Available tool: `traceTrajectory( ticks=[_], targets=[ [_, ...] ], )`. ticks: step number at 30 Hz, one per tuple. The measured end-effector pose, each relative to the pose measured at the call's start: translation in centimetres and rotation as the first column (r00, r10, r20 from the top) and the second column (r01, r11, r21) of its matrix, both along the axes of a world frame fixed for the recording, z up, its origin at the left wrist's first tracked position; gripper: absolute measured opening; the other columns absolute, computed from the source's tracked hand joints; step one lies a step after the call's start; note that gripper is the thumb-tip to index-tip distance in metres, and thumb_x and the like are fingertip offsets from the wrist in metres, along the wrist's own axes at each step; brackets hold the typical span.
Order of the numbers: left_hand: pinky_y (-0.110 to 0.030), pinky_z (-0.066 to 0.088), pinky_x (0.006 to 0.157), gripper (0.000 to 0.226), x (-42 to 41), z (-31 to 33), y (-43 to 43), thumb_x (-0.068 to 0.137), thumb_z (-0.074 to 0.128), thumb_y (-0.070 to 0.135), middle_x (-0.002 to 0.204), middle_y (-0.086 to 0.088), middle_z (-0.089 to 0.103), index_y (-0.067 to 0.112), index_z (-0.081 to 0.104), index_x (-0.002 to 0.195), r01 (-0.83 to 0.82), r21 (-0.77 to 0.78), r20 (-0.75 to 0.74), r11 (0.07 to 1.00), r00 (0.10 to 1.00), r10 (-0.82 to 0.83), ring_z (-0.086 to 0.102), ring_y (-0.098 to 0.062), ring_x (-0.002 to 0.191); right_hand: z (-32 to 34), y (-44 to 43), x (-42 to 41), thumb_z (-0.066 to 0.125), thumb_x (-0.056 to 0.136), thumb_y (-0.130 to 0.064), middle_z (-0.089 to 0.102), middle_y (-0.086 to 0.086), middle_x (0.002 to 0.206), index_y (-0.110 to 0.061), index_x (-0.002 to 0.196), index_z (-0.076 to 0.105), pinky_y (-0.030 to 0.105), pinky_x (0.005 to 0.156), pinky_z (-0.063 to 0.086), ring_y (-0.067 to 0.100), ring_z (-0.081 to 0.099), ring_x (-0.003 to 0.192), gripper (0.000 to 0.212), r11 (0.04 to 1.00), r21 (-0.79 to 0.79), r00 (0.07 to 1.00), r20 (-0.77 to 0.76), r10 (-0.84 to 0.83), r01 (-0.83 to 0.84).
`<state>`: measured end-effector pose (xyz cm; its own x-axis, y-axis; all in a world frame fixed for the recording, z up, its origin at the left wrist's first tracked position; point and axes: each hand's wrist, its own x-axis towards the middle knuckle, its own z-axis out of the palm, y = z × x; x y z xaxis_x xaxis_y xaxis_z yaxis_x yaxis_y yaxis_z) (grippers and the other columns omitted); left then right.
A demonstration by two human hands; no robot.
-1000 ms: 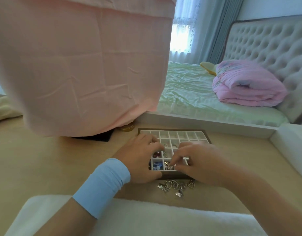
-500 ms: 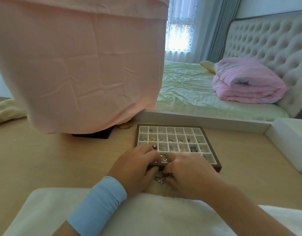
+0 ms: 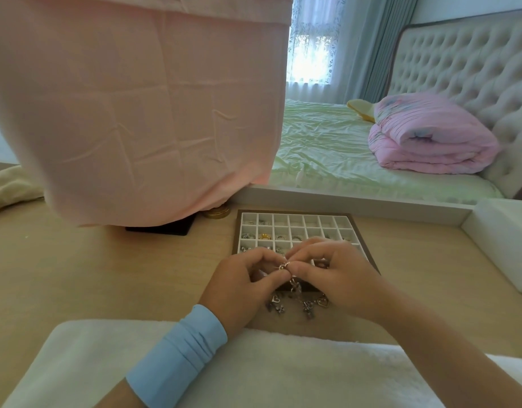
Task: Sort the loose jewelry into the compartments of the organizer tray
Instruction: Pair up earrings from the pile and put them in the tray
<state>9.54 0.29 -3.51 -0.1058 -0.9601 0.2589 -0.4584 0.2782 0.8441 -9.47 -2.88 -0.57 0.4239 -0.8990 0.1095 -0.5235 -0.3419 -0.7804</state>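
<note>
A brown-framed organizer tray (image 3: 361,231) with white square compartments lies on the wooden desk; several cells hold rings and small pieces. My left hand (image 3: 239,287) and my right hand (image 3: 339,275) meet over the tray's near edge, both pinching a small gold ring-shaped piece (image 3: 284,265) between fingertips. A charm chain (image 3: 295,285) hangs from it. Loose heart-shaped charms (image 3: 298,306) lie on the desk just in front of the tray, partly hidden under my hands.
A large pink cloth (image 3: 141,113) hangs over something at the back left, above a black base (image 3: 162,228) and a gold lid (image 3: 217,212). A white fluffy cover (image 3: 253,369) lies at the near edge. A white box (image 3: 504,240) sits right.
My hands came back from the tray's compartments to the loose pile in front of it, then rose holding the small gold piece with the chain between both sets of fingertips.
</note>
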Motion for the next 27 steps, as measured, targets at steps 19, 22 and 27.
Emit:
traceTrajectory(
  ticks=[19, 22, 27],
  targets=[
    [-0.022, 0.046, 0.048, 0.006, 0.0, 2.1, -1.0, 0.092, 0.063, 0.02, 0.08, 0.001, 0.07, 0.016, 0.066, 0.093, -0.044, 0.292, -0.37, 0.955, 0.916, 0.156, 0.064, -0.011, 0.061, 0.8, 0.0, 0.4, 0.073, 0.089, -0.004, 0.078, 0.013, 0.095, -0.008, 0.111, 0.074, 0.035, 0.072, 0.063, 0.025, 0.074, 0.08, 0.023, 0.885, 0.464, 0.909, 0.387, -0.156, -0.046],
    [-0.024, 0.047, 0.05, 0.007, 0.4, 2.9, -2.6, 0.093, 0.061, 0.021, 0.082, 0.002, 0.072, 0.016, 0.066, 0.091, -0.036, 0.265, -0.299, 0.964, 0.947, 0.117, 0.064, -0.013, 0.063, 1.4, -1.0, 0.4, 0.075, 0.088, -0.007, 0.077, 0.013, 0.092, -0.011, 0.106, 0.076, 0.032, 0.062, 0.06, 0.023, 0.072, 0.073, 0.018, 0.911, 0.413, 0.921, 0.358, -0.155, -0.007],
    [-0.032, 0.049, 0.062, 0.018, 0.7, 4.2, -6.3, 0.095, 0.059, 0.029, 0.086, 0.006, 0.075, 0.016, 0.071, 0.093, -0.053, 0.285, -0.241, 0.957, 0.963, 0.125, 0.066, -0.012, 0.068, 2.5, -4.4, 0.7, 0.081, 0.084, -0.012, 0.078, 0.009, 0.087, -0.012, 0.102, 0.077, 0.028, 0.05, 0.054, 0.019, 0.067, 0.065, 0.018, 0.92, 0.375, 0.932, 0.282, -0.229, 0.113]
  ],
)
